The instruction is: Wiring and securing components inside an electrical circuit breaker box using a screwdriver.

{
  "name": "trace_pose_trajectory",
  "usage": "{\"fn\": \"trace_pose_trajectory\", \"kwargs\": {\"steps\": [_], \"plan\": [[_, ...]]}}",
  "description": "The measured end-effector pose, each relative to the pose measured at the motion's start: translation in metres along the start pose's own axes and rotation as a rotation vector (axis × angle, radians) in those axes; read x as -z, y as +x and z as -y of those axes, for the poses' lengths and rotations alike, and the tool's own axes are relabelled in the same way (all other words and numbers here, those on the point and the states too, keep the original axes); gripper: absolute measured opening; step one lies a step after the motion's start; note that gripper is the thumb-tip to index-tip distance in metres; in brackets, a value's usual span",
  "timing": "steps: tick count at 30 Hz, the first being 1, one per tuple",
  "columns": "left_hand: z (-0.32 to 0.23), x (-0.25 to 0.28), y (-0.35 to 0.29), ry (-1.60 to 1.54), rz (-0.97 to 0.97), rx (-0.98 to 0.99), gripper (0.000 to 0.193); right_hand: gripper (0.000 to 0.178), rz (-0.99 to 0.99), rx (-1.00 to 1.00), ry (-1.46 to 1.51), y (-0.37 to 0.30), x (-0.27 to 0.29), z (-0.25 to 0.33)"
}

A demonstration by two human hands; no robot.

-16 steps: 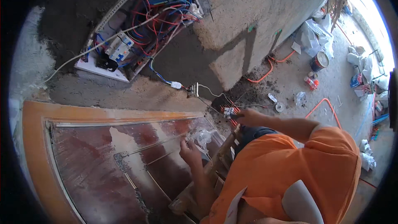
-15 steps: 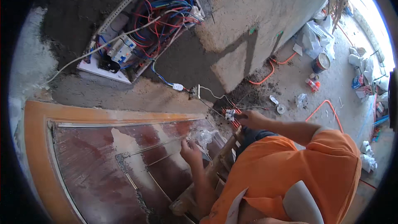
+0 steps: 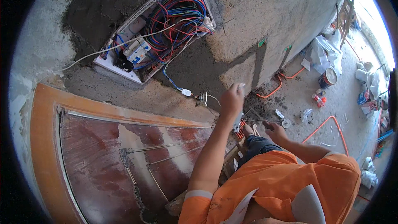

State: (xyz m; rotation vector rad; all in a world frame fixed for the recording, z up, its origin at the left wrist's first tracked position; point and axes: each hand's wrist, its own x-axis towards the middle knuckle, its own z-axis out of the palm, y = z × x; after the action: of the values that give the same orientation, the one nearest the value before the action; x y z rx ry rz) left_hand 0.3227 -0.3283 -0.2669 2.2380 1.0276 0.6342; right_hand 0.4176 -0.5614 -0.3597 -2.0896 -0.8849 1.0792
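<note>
My left hand (image 3: 233,98) is stretched forward in front of the wall, its fingers closed and a little blurred; what they hold, if anything, I cannot make out. Just beyond its wrist, a narrow greyish thing (image 3: 238,119) shows above orange-red conduit ends (image 3: 240,130) by the floor. Lower and to the right, my right hand (image 3: 277,133) has its fingers curled together; their contents are too small to tell. A small metal-framed wall box (image 3: 202,99) with wires lies nearest my left hand, linked by blue wire to a white connector (image 3: 186,92).
An uncovered distribution box (image 3: 118,69) with breakers (image 3: 137,50) and coiled wires (image 3: 178,29) is set in the wall. Below it is a red-brown door (image 3: 95,149) in an orange frame (image 3: 41,120). Orange conduit (image 3: 327,123), a bucket (image 3: 328,78) and plastic bags (image 3: 325,52) litter the floor.
My left hand has gone from beside the door forward to the wall; the clear bag it held is out of sight. My right hand has drawn back rightward, without the white piece showing.
</note>
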Motion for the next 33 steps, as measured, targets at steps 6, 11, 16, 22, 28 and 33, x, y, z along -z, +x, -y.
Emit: {"fn": "trace_pose_trajectory", "kwargs": {"steps": [6, 11, 16, 22, 28, 33], "plan": [[-0.045, -0.031, 0.024, 0.148, 0.153, -0.136, 0.035, 0.042, -0.042, -0.103, -0.053, -0.006, 0.001, -0.045], [-0.026, -0.044, 0.01, 0.285, 0.194, -0.016, 0.039, 0.042, -0.025, -0.302, 0.167, -0.003, 0.011, -0.035], [0.005, -0.041, -0.013, 0.339, 0.147, -0.11, 0.014, 0.04, 0.071, -0.247, 0.148, -0.002, 0.011, -0.017], [0.034, -0.027, -0.052, 0.408, 0.169, -0.206, 0.018, 0.041, 0.182, -0.008, -0.038, 0.002, 0.01, 0.017], [0.077, -0.029, -0.084, 0.455, 0.45, -0.018, 0.018, 0.044, 0.225, 0.222, -0.104, 0.007, 0.012, 0.029], [0.096, -0.023, -0.107, 0.284, 0.088, -0.28, 0.022, 0.043, 0.319, 0.289, -0.186, 0.007, 0.025, 0.053]]}}
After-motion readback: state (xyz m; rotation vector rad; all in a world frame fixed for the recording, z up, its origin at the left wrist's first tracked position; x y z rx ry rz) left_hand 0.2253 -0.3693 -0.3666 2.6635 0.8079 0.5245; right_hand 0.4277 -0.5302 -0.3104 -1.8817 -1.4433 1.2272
